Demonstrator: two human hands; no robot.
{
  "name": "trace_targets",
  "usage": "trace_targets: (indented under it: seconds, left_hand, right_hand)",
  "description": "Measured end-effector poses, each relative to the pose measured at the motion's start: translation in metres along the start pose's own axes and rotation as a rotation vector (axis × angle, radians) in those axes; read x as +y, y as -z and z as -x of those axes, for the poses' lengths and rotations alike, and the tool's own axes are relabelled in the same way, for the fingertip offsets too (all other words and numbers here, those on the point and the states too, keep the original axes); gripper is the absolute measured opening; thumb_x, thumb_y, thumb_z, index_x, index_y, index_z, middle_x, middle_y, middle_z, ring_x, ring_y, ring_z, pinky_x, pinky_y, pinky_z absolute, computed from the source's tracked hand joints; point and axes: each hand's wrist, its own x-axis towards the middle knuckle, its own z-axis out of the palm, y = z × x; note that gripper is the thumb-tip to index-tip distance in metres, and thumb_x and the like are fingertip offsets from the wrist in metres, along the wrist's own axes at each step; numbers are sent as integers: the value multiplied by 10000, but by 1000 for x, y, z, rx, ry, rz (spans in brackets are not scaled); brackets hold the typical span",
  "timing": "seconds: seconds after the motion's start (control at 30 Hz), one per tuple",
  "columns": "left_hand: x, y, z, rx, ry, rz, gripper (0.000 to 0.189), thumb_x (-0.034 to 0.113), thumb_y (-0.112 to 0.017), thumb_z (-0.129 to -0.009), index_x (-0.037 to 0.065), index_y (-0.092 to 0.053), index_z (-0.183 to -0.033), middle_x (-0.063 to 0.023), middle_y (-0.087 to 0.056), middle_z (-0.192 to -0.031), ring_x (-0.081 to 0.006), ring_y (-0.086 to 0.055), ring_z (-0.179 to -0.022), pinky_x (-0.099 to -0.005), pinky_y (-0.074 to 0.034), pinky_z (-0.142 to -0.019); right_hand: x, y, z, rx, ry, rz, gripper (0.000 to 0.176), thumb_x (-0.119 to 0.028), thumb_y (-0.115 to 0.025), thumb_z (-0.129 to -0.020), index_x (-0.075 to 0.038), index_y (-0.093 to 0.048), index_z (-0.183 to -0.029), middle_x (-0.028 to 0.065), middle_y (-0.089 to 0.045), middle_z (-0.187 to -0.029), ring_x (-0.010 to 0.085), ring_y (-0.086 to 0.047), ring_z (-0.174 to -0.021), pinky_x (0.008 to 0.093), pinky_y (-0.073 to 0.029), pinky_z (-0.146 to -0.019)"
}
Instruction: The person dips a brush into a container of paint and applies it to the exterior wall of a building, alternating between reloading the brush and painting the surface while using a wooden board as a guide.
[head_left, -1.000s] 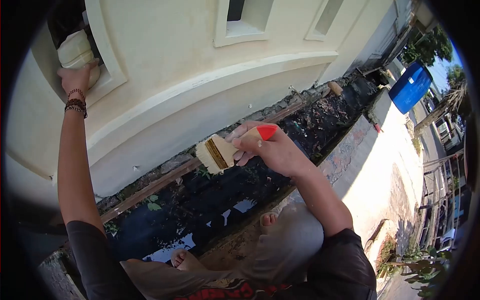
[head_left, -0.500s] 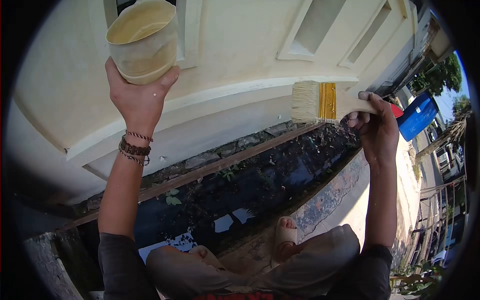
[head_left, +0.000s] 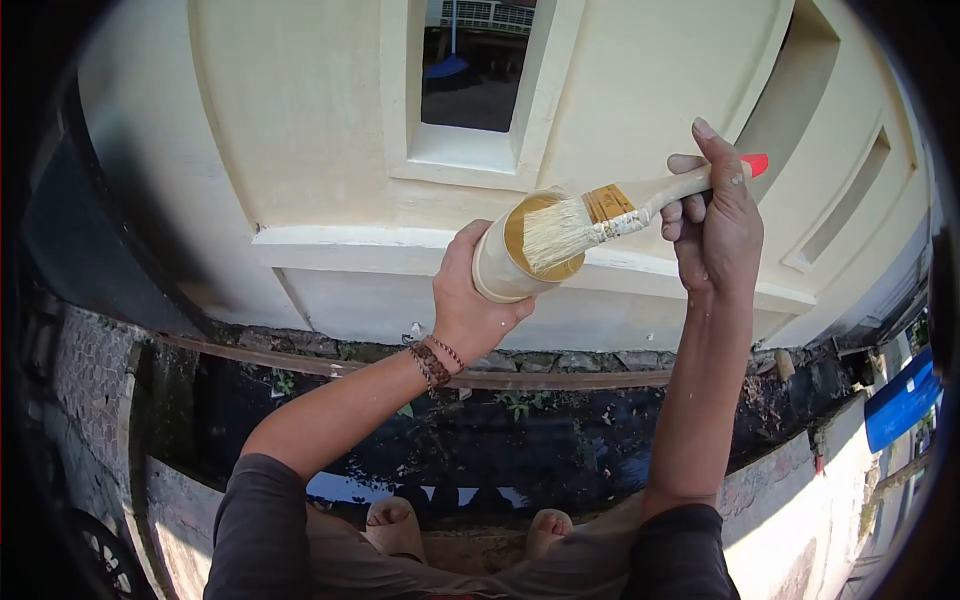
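My left hand (head_left: 468,310) is wrapped round a cream-stained plastic paint container (head_left: 494,268), its open mouth tilted up and to the right. Pale yellowish paint coats the inside of the container. Between the thumb and fingers of my right hand (head_left: 722,225) is the handle of a wide paintbrush (head_left: 612,210) with a gold-coloured ferrule and a red handle end. Its cream bristles point down and left, overlapping the container's mouth in this view. Whitish smears mark my right fingertips.
In front stands a cream wall (head_left: 290,130) with a recessed window opening (head_left: 470,150) and a ledge (head_left: 350,250). Dark water fills a ditch (head_left: 560,450) below it, a rusty pipe (head_left: 560,381) along its far side. A blue barrel (head_left: 903,402) is at the right.
My left hand has brought the container rightward and down, and the paintbrush has come left, its bristles now over the container's mouth. The view has turned left, showing the window opening fully.
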Motion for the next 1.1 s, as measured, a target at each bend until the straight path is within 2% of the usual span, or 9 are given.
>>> trace_targets:
  seconds: [0.13,0.2,0.33,0.4,0.53,0.67,0.9,1.0,1.1]
  left_hand:
    - [5,-19,2,74,27,-86,834,105,-883,-621,29,-410,-1302,-111,-618,-1169,-190,-617,-1075,-320,-513,-912]
    - [1,-33,9,85,-2,-131,831,101,-882,-622,29,-411,-1302,-109,-613,-1169,-187,-616,-1075,-321,-512,-912]
    - [-8,-65,26,148,-58,-210,849,115,-893,-626,22,-398,-1309,-111,-589,-1185,-190,-606,-1087,-328,-504,-924]
    - [-12,-81,33,173,-70,-188,865,124,-897,-629,20,-383,-1317,-118,-573,-1204,-195,-596,-1102,-330,-498,-933]
    - [-18,-106,47,249,-116,-160,920,155,-905,-638,16,-333,-1346,-130,-528,-1250,-209,-566,-1142,-340,-474,-966]
    - [-32,-125,59,265,2,65,875,104,-882,-623,31,-405,-1353,-154,-519,-1288,-279,-579,-1144,-358,-476,-964]
    - [-50,-128,67,245,28,56,888,98,-899,-578,29,-433,-1330,-160,-519,-1300,-298,-560,-1167,-375,-468,-980]
    - [-58,-121,66,190,-36,-97,915,111,-908,-597,11,-379,-1336,-133,-531,-1263,-219,-563,-1148,-343,-475,-962]
    - [-56,-115,66,192,-5,-146,901,87,-900,-570,28,-408,-1322,-123,-558,-1232,-216,-578,-1123,-338,-481,-950]
  right_hand:
    - [17,14,-9,-1,25,-32,442,-365,-736,-842,66,-639,-858,56,-513,-565,140,-558,-431,256,-500,-372]
    - [21,22,-5,36,38,46,341,-329,-703,-894,9,-687,-941,92,-603,-751,103,-533,-445,224,-463,-388]
    - [31,34,4,15,-30,216,309,-286,-746,-858,14,-684,-819,83,-613,-665,101,-549,-442,211,-450,-396]
    - [43,39,11,-226,78,391,314,-262,-768,-836,26,-671,-758,67,-608,-589,93,-546,-441,204,-426,-389]
    - [57,50,8,-366,-43,450,341,-287,-788,-816,39,-693,-779,60,-629,-605,82,-557,-451,190,-419,-387]
    - [52,60,2,-299,-137,425,371,-325,-795,-808,36,-711,-823,56,-616,-600,79,-564,-454,189,-434,-385]
    - [56,54,-1,-136,-107,536,509,-448,-806,-769,47,-691,-777,58,-574,-569,86,-558,-434,204,-434,-354]
    - [57,43,6,-89,-12,499,516,-473,-805,-760,22,-671,-711,48,-556,-536,82,-538,-410,208,-420,-347]
    - [69,45,-6,-106,6,516,522,-497,-807,-745,-5,-651,-664,41,-541,-511,81,-523,-394,215,-407,-340]
